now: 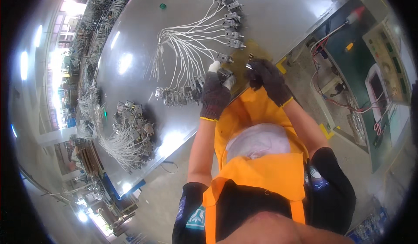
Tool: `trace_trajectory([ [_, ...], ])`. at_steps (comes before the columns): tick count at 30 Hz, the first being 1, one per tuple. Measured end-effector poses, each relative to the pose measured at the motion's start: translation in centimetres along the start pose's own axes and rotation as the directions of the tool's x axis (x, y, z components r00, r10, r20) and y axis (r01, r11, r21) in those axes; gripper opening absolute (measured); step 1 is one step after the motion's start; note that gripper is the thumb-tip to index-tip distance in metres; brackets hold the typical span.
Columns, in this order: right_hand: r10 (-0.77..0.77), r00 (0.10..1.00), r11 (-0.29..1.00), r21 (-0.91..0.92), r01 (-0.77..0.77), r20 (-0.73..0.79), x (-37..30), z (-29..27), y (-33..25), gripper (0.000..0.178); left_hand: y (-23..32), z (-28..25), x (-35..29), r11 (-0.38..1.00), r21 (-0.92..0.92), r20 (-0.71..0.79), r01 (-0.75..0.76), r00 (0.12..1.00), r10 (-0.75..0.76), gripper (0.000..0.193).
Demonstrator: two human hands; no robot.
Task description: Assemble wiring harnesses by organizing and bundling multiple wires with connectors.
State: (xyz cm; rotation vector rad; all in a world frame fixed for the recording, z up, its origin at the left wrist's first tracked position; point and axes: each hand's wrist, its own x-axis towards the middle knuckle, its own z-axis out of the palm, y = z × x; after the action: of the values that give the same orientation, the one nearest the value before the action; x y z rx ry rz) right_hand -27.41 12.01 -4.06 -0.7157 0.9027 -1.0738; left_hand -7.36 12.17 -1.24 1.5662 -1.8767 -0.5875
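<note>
Looking down, we find a broad grey metal table [283, 17], its smooth top streaked with white glare and its edge running diagonally in front of the orange apron [257, 104]. Near that edge, above a yellow-brown patch [257, 48], the left hand [215, 91], in a dark glove with white fingertips, has its thumb and finger drawn together around a grey block [224, 73]. The right hand [269, 77], gloved too, curls its fingers just beside it, a small shiny piece [248, 66] showing at their tips; whether they close on it, we cannot tell. More grey blocks [231, 24] lie in an arc across the table, their white cables [187, 28] gathering to the left, and a heaped pile of cabled blocks [133, 133] sits nearer the table's left end. Far off on the metal we notice a small green piece [163, 6]. To our right stands a dark green bench [378, 150] with a beige instrument [383, 56], red-handled scissors [378, 128] and a red-tipped probe [356, 15]. On our left, racks of hanging cables [93, 26] line the room before bright windows [54, 76].
</note>
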Motion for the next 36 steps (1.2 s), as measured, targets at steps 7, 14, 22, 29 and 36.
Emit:
trace_trajectory([
  [7,-0.016,0.998,0.999,-0.044,0.019,0.066,-3.0,-0.2,3.0,0.033,-0.8,-1.0,-0.4,0.965,0.125,0.017,-0.232,0.973,0.232,0.057],
  [14,0.043,0.990,0.998,-0.058,-0.036,0.132,-4.1,0.0,3.1,0.035,-0.1,-0.3,-0.6,0.987,0.051,-0.028,-0.154,0.987,0.155,0.051],
  [22,-0.037,0.992,0.939,-0.337,0.074,0.117,-3.3,3.1,2.7,0.026,-1.6,0.8,0.2,0.983,-0.182,0.025,-0.002,1.000,0.007,0.048],
  [29,-0.721,0.467,0.108,-0.583,0.806,0.512,-0.9,2.7,1.9,0.024,-0.7,1.5,0.4,0.997,0.048,-0.130,-0.053,0.990,0.058,0.042],
  [36,0.255,0.962,0.883,0.383,-0.273,0.098,-1.2,3.3,3.9,0.014,-0.2,1.4,0.4,0.995,0.055,-0.144,-0.077,0.986,0.084,0.043],
])
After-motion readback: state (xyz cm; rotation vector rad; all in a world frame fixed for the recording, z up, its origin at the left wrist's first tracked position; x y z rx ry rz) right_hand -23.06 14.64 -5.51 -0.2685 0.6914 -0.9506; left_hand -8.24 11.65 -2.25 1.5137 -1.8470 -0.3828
